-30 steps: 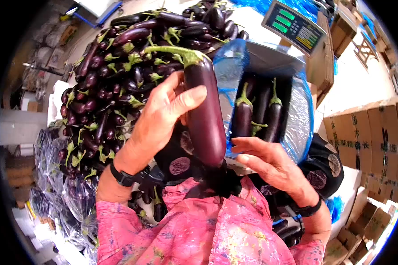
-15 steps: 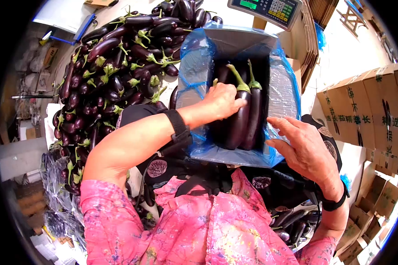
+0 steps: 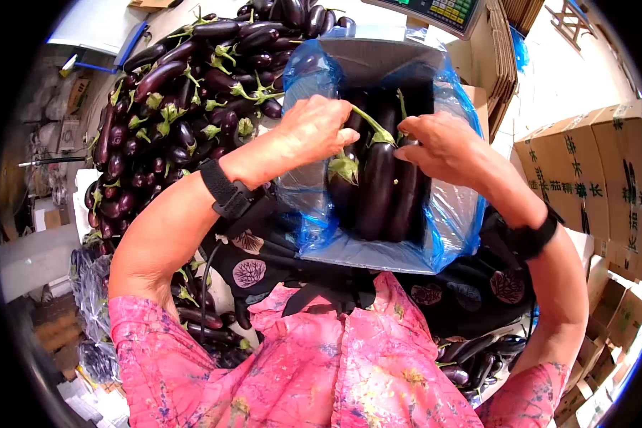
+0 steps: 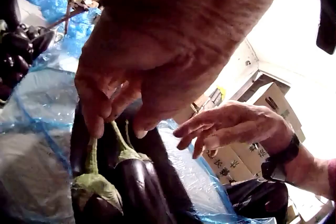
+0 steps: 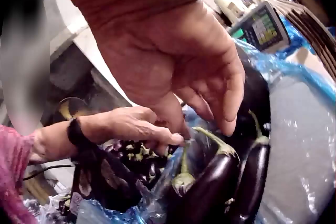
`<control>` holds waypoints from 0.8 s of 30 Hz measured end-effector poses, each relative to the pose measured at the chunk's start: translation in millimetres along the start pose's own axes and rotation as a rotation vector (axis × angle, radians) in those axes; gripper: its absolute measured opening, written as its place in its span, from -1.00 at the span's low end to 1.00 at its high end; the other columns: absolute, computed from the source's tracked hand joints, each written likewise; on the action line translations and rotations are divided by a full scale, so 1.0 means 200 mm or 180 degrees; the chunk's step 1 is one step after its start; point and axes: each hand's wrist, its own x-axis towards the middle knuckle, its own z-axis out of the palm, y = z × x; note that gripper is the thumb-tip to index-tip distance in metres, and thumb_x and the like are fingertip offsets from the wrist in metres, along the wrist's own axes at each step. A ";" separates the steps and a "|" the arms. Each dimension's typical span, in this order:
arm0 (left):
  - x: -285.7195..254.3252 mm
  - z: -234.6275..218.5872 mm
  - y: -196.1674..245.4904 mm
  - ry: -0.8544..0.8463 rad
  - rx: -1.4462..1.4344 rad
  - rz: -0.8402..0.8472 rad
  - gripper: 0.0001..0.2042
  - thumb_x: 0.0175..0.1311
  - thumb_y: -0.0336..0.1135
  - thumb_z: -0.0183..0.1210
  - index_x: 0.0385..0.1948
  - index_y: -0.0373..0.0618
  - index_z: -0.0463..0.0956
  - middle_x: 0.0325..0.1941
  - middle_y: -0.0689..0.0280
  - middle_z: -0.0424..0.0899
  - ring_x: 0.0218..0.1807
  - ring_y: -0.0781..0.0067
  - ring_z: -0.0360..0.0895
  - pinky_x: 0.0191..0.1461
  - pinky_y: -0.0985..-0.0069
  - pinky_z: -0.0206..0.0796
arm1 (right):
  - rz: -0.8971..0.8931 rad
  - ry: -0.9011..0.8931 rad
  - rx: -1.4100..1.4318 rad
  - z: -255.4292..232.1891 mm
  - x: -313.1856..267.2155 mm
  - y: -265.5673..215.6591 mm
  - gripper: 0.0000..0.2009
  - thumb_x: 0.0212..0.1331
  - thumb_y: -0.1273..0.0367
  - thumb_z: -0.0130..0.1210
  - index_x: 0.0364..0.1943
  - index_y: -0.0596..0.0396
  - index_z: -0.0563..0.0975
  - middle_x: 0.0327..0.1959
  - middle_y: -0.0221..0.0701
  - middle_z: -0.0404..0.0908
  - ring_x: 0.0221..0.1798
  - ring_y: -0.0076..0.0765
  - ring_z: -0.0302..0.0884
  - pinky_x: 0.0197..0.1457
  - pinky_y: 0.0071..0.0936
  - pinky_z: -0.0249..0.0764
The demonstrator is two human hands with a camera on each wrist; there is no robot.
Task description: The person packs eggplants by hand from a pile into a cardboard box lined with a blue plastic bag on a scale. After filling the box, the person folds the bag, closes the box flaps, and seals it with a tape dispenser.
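Nearest to the viewer, on the near side of a lined box [image 3: 374, 258], a pink patterned shirt [image 3: 292, 357] is seen; loose eggplants [image 3: 481, 364] are heaped to the box's near right. Dark cloth with round pale motifs [image 3: 250, 272] is shown directly before the box.

Over the box's left part, the left hand [image 3: 310, 132] is held with fingers bent and thumb set apart; its fingertips lie at the stem of the left eggplant [image 3: 342, 200], but whether that stem is pinched cannot be told. Over the box's right part, the right hand [image 3: 446, 146] is held with fingers loosely bent, thumb apart, and nothing gripped.

Inside the box, the left eggplant, the middle eggplant [image 3: 378, 192] and the right eggplant [image 3: 406, 200] are laid side by side, stems away from the viewer. Blue film [image 3: 307, 78] is draped over the box's rim.

To the box's left, a large eggplant pile [image 3: 157, 132] is spread; to its right, printed cartons [image 3: 592, 160] are stood. Beyond it, a scale [image 3: 446, 14] is partly shown.
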 end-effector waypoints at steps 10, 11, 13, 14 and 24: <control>-0.04 0.23 -0.02 0.0274 -0.0649 -0.0807 -0.70 0.28 -0.13 0.15 -0.30 -0.25 0.54 -0.36 -0.08 0.66 -0.20 -0.24 0.61 -0.14 -0.01 0.41 | 0.0863 0.0017 0.0198 0.36 0.25 0.02 -0.55 0.18 0.02 0.21 -0.19 0.19 0.62 -0.20 0.03 0.69 -0.05 0.23 0.65 0.06 -0.02 0.56; -0.06 0.26 0.02 0.0527 -0.0692 -0.0682 -0.75 0.32 -0.18 0.13 -0.26 -0.23 0.47 -0.40 -0.08 0.64 -0.22 -0.28 0.58 -0.17 -0.06 0.37 | 0.0920 0.0049 0.0236 0.39 0.27 0.04 -0.55 0.18 0.02 0.20 -0.18 0.19 0.61 -0.20 0.04 0.69 -0.05 0.22 0.65 0.07 -0.02 0.56; -0.08 0.27 0.06 0.0971 -0.0899 0.0024 -0.81 0.36 -0.26 0.11 -0.21 -0.19 0.43 -0.40 -0.10 0.62 -0.23 -0.33 0.55 -0.19 -0.07 0.36 | 0.1042 0.0022 0.0360 0.35 0.26 0.02 -0.55 0.19 0.03 0.18 -0.16 0.18 0.61 -0.19 0.05 0.68 -0.03 0.22 0.64 0.09 -0.02 0.55; -0.09 0.27 0.09 0.0758 -0.0883 -0.0062 -0.83 0.36 -0.29 0.11 -0.22 -0.19 0.43 -0.39 -0.09 0.62 -0.24 -0.34 0.55 -0.20 -0.06 0.36 | 0.1097 -0.0029 0.0449 0.32 0.26 0.02 -0.56 0.20 0.03 0.17 -0.15 0.18 0.61 -0.19 0.06 0.68 -0.02 0.22 0.63 0.09 -0.01 0.55; 0.13 0.19 -0.10 0.0361 -0.0160 -0.0687 -0.74 0.38 -0.21 0.01 -0.30 -0.25 0.50 -0.32 -0.16 0.65 -0.20 -0.35 0.58 -0.12 -0.13 0.38 | 0.1153 0.0206 0.0744 0.34 0.26 0.02 -0.61 0.21 0.08 0.16 -0.14 0.13 0.65 -0.18 0.00 0.69 -0.02 0.12 0.65 0.08 -0.02 0.55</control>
